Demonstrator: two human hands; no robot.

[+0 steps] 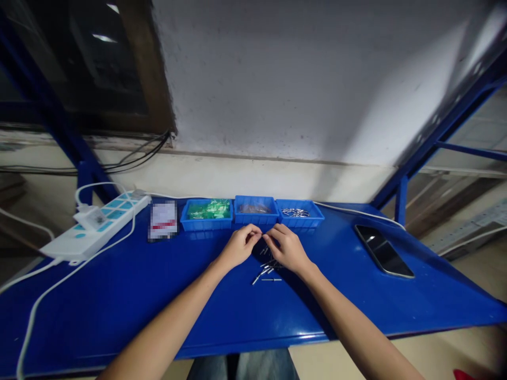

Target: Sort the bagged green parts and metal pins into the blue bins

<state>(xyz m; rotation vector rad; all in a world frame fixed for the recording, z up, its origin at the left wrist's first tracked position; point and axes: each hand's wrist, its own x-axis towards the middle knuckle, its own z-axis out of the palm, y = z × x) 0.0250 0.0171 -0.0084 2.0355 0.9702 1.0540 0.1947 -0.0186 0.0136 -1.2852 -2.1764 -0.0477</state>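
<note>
My left hand (240, 245) and my right hand (287, 247) meet fingertip to fingertip over the blue table, just in front of the bins. Both are closed in a pinch, and whatever lies between the fingertips is too small to make out. Below and between them, several slim silver pieces that look like blind rivets (271, 279) lie loose on the tabletop, some partly covered by my right hand. More of these rivets (295, 212) fill the right blue bin (303, 220). Small brownish pieces, too blurred to name, are in the middle blue bin (256, 217).
The left blue bin (206, 225) holds green plastic packets (209, 209). Beside it lies a blurred white-and-red packet (162, 219). A white power strip (97, 227) with trailing cables is at left, a phone (384, 250) at right. The wall and blue frame posts bound the table (222, 327).
</note>
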